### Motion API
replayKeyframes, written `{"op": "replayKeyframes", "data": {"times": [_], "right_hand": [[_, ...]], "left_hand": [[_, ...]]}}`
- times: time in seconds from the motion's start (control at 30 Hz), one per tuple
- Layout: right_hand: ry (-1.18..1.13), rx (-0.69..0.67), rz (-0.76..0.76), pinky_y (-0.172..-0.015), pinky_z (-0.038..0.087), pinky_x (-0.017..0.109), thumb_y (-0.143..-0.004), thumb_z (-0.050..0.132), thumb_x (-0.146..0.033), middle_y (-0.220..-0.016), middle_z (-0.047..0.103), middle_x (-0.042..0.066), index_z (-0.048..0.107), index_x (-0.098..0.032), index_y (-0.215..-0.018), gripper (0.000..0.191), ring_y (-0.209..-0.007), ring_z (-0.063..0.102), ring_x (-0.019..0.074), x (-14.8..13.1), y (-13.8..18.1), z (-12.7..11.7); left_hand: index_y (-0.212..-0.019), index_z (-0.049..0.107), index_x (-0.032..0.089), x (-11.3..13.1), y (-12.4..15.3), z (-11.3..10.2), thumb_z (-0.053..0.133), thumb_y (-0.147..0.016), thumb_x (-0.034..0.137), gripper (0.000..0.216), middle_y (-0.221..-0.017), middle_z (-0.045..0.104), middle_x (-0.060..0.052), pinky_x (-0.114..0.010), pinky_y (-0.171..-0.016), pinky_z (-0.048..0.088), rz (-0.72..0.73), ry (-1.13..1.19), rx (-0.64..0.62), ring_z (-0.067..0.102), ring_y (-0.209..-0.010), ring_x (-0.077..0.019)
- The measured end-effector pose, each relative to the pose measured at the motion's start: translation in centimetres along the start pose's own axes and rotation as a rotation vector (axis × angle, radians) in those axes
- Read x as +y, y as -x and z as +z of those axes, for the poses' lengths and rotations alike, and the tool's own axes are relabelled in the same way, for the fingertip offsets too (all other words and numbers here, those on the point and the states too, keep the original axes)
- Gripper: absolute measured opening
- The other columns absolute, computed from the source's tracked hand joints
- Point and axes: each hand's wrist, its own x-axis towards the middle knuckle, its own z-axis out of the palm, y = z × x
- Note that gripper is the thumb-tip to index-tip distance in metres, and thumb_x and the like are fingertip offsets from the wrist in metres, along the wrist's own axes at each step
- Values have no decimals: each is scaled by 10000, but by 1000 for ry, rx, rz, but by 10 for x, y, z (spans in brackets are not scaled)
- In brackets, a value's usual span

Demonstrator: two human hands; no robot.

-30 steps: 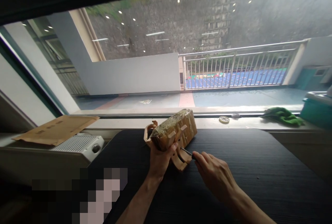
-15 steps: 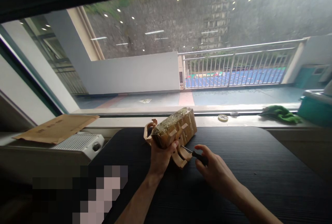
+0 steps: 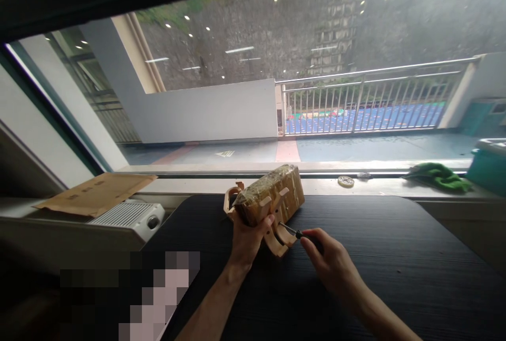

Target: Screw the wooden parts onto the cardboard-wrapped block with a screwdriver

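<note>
A box wrapped in brown tape [image 3: 290,191] lies tilted on the dark table. Curved wooden pieces [image 3: 276,243] stand against its near side, and another curved wooden piece [image 3: 229,201] shows at its left end. My left hand [image 3: 249,233] is closed around the near left end of the box and the wood there, its thumb pressed on the wood. In my right hand [image 3: 326,254] is a screwdriver [image 3: 292,231] with a dark handle; its shaft points left, with the tip at the wooden piece. Whether the tip sits in a screw is too small to tell.
Beyond the black table [image 3: 375,256] runs a window sill [image 3: 316,185] with a tape roll [image 3: 346,182], a green cloth [image 3: 438,176] and a teal container [image 3: 488,167]. At left, a brown envelope [image 3: 98,193] rests on a white heater [image 3: 146,220].
The fingers of my right hand have closed around the screwdriver handle; the index finger was raised before. The whole view has shifted slightly. My left hand keeps its hold.
</note>
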Motion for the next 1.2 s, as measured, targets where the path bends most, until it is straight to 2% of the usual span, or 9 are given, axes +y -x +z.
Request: {"op": "replayKeyframes", "data": {"times": [0.1, 0.2, 0.33, 0.43, 0.53, 0.7, 0.83, 1.07, 1.2], "right_hand": [[-138, -80, 163, -625, 451, 294, -890, 398, -473, -736, 663, 51, 630, -154, -894, 395, -697, 611, 195, -3, -3, -3], [-53, -86, 113, -665, 448, 300, -894, 399, -443, -798, 674, 48, 624, -169, -914, 356, -744, 619, 198, -4, -3, -7], [283, 20, -177, -630, 431, 305, -877, 450, -270, -851, 668, 46, 548, -176, -1140, 297, -725, 627, 198, -3, 1, -10], [433, 106, -476, -594, 411, 282, -897, 402, -161, -825, 646, 43, 579, -181, -1093, 265, -686, 612, 174, 0, 2, -8], [462, 162, -555, -580, 405, 283, -907, 387, -144, -780, 641, 45, 600, -162, -1059, 262, -650, 600, 172, 3, 4, -2], [107, 115, -191, -687, 443, 292, -907, 422, -292, -890, 684, 66, 607, -154, -1037, 265, -785, 633, 190, 0, 3, 8], [-162, -66, 145, -543, 416, 275, -879, 410, -445, -679, 651, 40, 649, -139, -888, 389, -619, 584, 176, -8, -7, -15], [248, -182, -87, -523, 363, 266, -817, 512, -407, -689, 652, -4, 684, -244, -843, 239, -566, 543, 144, -52, -4, -99], [395, -317, -131, -452, 286, 251, -838, 479, -389, -586, 609, -28, 686, -284, -797, 236, -502, 500, 125, -79, 2, -112]], "left_hand": [[-1232, 401, 256, -1, -1, 0, 795, -588, 177, 759, -1202, 558, -41, -347, -938, 452, 12, 5, 3, 528, -1142, -233], [-1258, 384, 276, -3, -1, 0, 792, -591, 176, 788, -1257, 527, -39, -343, -942, 451, 27, 18, 8, 515, -1162, -231], [-1331, 304, 311, -3, -2, 2, 787, -604, 180, 882, -1311, 492, -34, -343, -968, 436, 45, 32, 30, 485, -1202, -232], [-1334, 310, 301, -2, -1, 2, 782, -612, 174, 872, -1282, 520, -39, -345, -971, 434, 37, 32, 37, 494, -1194, -233], [-1329, 317, 298, 0, 0, 2, 770, -632, 177, 840, -1257, 541, -36, -343, -951, 449, 21, 26, 33, 521, -1163, -225], [-1291, 371, 283, 1, -1, 0, 800, -602, 205, 815, -1228, 559, -33, -330, -937, 453, -40, 9, 42, 530, -1148, -225], [-1268, 390, 271, 3, 2, 0, 782, -647, 269, 735, -1211, 573, -49, -344, -908, 470, -133, 15, 11, 561, -1102, -227], [-1053, 594, 141, 16, 10, -4, 654, -738, 517, 494, -886, 697, -121, -368, -658, 540, -464, -27, -381, 678, -744, -248], [-844, 665, 130, 17, 6, -7, 676, -696, 532, 429, -721, 684, -62, -293, -593, 498, -456, -123, -461, 643, -647, -198]]}}
